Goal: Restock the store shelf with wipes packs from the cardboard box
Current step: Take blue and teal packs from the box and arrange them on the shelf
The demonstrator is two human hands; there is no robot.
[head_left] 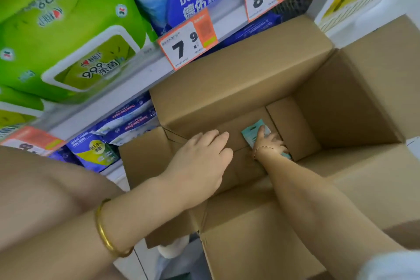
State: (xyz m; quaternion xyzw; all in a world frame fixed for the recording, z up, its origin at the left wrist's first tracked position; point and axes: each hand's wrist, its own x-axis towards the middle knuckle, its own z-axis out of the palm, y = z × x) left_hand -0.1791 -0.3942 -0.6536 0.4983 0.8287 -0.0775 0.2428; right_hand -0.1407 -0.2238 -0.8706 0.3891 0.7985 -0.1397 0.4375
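Wipes pack [255,132], teal, sits at the bottom of the cardboard box [250,70], under our right hand [269,144]. Fingers are spread on it; can't tell if they've clenched around it yet. Our left hand [200,161] is flat and loose, holding nothing, over the box's left flap, well above the pack. Step looks like pickup, box nearly empty. Next: close the grasp, lift clear of the walls, carry up-left to the shelf [141,75].

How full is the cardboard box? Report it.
Nearly empty: bare cardboard box floor shows, with one teal pack under the right hand.
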